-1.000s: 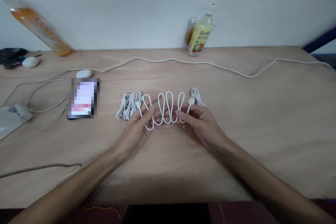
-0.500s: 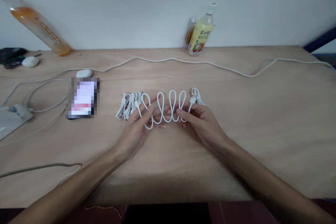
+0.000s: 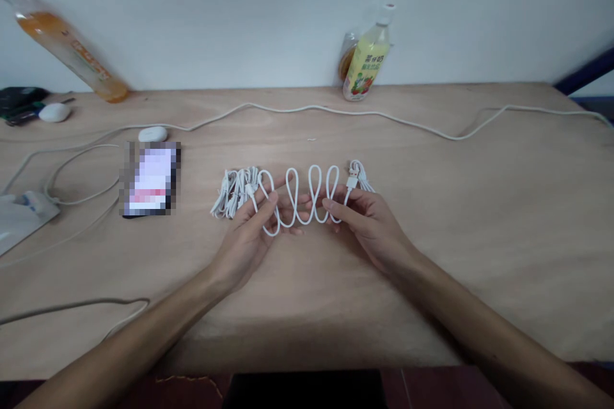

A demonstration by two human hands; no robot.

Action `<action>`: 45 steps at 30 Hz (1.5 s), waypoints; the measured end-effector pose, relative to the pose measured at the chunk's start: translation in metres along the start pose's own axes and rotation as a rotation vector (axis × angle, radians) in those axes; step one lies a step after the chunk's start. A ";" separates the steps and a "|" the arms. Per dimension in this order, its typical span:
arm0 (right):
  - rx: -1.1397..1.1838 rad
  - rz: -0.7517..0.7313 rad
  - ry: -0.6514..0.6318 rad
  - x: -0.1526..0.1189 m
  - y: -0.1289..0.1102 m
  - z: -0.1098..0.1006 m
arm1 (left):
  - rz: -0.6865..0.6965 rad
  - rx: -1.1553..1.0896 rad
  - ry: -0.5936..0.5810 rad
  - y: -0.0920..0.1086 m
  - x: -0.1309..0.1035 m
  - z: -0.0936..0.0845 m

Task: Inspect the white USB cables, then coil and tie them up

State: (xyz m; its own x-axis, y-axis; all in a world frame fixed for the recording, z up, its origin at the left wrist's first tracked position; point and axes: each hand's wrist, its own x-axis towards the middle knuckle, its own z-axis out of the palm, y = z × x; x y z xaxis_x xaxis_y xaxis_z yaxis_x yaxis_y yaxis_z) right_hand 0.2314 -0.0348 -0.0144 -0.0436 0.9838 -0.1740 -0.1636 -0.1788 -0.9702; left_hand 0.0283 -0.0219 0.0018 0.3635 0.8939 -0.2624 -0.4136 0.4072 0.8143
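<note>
A white USB cable [image 3: 314, 169] is spread in several loose loops between my hands, above the table. My left hand [image 3: 249, 223] pinches its left end between thumb and fingers, near a slim white connector. At the other end, my right hand [image 3: 367, 217] holds the loops with the thumb on top; the USB plug [image 3: 352, 177] sticks up past the fingers. Behind my left hand lies a pile of bundled white cables [image 3: 233, 195]. One more coiled white cable [image 3: 361, 172] lies just beyond my right hand, partly hidden by the plug and fingers.
A phone [image 3: 153, 179] with a blurred screen lies to the left, below a white earbud case [image 3: 152, 134]. An orange drink bottle [image 3: 71, 51] and a yellow-green bottle [image 3: 369, 57] lean at the wall. A long white cord [image 3: 336, 110] crosses the table [image 3: 480, 217].
Both hands keep their hold on the white USB cable, and its loops stay almost the same. The whole view has shifted very slightly.
</note>
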 end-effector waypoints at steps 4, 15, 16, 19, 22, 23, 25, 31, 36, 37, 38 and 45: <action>0.003 0.016 0.006 -0.001 0.000 0.000 | -0.010 -0.004 0.006 0.000 0.000 0.000; 0.021 0.021 -0.005 -0.001 0.000 -0.001 | -0.010 0.017 0.019 0.001 -0.001 0.002; 0.021 0.020 -0.007 -0.001 0.000 -0.001 | -0.009 0.015 0.020 0.001 -0.001 0.003; 0.014 0.026 -0.002 -0.001 -0.001 0.000 | -0.007 0.004 0.024 0.002 -0.001 0.003; 0.026 0.041 0.000 -0.002 0.000 -0.001 | -0.010 -0.003 0.034 0.002 -0.001 0.004; 0.039 0.046 -0.005 -0.002 0.001 -0.001 | -0.008 -0.004 0.037 0.002 -0.001 0.004; 0.069 0.056 -0.015 -0.001 0.002 -0.001 | 0.000 -0.003 0.040 0.002 -0.001 0.004; 0.121 0.030 0.009 0.000 0.005 -0.001 | 0.002 0.008 0.037 0.002 -0.001 0.005; 0.077 0.035 0.011 0.000 0.005 0.000 | 0.003 -0.004 0.058 0.001 -0.001 0.004; 0.069 0.038 0.010 -0.001 0.005 0.000 | -0.002 -0.008 0.060 0.001 -0.001 0.004; 0.063 0.040 0.007 -0.001 0.005 0.000 | -0.008 -0.013 0.059 0.001 -0.001 0.004; 0.043 0.017 -0.034 -0.001 0.003 0.000 | -0.048 -0.057 0.024 0.001 -0.003 0.004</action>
State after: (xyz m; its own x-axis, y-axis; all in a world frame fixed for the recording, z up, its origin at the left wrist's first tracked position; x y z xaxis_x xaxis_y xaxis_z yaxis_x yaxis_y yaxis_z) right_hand 0.2308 -0.0361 -0.0176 -0.0797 0.9797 -0.1841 -0.2044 -0.1968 -0.9589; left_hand 0.0305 -0.0247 0.0052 0.3642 0.8772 -0.3128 -0.4436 0.4588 0.7699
